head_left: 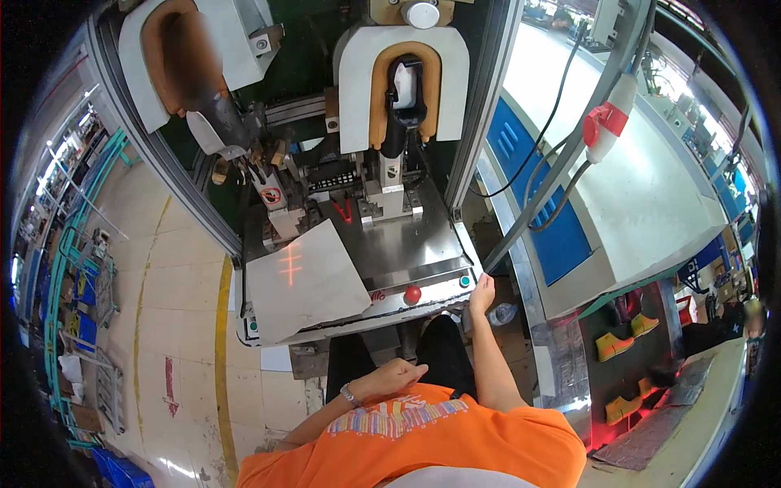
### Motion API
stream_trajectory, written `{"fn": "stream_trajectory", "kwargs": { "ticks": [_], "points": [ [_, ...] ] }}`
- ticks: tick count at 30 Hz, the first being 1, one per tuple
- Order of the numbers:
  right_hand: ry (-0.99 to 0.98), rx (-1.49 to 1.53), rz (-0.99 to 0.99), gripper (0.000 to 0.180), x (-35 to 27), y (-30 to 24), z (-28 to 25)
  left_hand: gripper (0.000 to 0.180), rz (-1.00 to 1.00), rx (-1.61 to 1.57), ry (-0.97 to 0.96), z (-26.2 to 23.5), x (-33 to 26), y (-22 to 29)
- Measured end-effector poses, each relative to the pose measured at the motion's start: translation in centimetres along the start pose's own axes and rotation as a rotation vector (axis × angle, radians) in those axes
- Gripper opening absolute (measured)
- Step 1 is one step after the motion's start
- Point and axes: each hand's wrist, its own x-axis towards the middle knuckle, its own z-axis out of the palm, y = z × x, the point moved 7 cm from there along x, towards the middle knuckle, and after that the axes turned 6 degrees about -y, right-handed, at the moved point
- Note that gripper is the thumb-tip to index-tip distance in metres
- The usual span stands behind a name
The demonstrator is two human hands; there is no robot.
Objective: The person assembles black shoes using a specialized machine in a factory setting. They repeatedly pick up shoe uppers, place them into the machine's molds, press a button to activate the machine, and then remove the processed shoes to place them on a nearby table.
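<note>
My left hand (394,376) is loosely closed above my lap, thumb pointing right, and I see nothing in it. At the right corner of the machine's front panel (439,290), my right hand (482,294) has its fingers curled against the edge; what they close on, if anything, is hidden. Just left of it are a green button (464,281) and a red button (413,294). A white sheet (313,285) lies across the left of the machine's metal bed (399,236), with orange light lines on it. Behind stands a black shoe form (405,102) inside a tan and white U-shaped pad (351,89).
A second padded station (146,65) is tilted at the back left. Metal posts (506,49) frame the machine. On the right are a red and white plug (604,122) with hanging cables and a conveyor (598,325) carrying yellow shoe pieces (614,346) under red light.
</note>
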Motion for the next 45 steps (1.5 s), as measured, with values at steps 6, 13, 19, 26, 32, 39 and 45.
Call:
{"fn": "stream_trajectory", "kwargs": {
  "ticks": [6, 13, 19, 26, 32, 39, 45],
  "points": [
    [-0.03, -0.008, 0.003, 0.032, 0.2, 0.2, 0.1, 0.05, -0.001, 0.034, 0.034, 0.2, -0.3, 0.0],
    [-0.039, -0.029, 0.025, 0.03, 0.5, 0.7, 0.0, 0.054, 0.012, 0.123, 0.04, -0.1, -0.7, 1.0],
    [-0.055, -0.025, 0.049, 0.033, -0.2, -0.3, 0.4, 0.051, 0.061, 0.07, 0.048, 0.3, -0.8, 0.1],
    [0.017, 0.073, 0.084, 0.027, -0.5, 0.5, -0.8, 0.048, 0.049, 0.056, 0.139, -0.2, 0.0, -1.2],
    [-0.081, -0.049, 0.085, 0.033, -0.6, 1.6, 1.2, 0.043, 0.07, -0.024, 0.144, -0.4, 0.8, -1.2],
    [-0.188, 0.485, 0.055, 0.024, -5.3, 3.2, -5.4, 0.03, 0.047, 0.061, -0.014, 0.4, 3.8, -1.0],
    [-0.002, 0.53, 0.524, 0.029, -8.9, 11.0, -13.7, 0.024, 0.055, 0.126, -0.074, 1.8, 6.5, 0.7]
  ]
}}
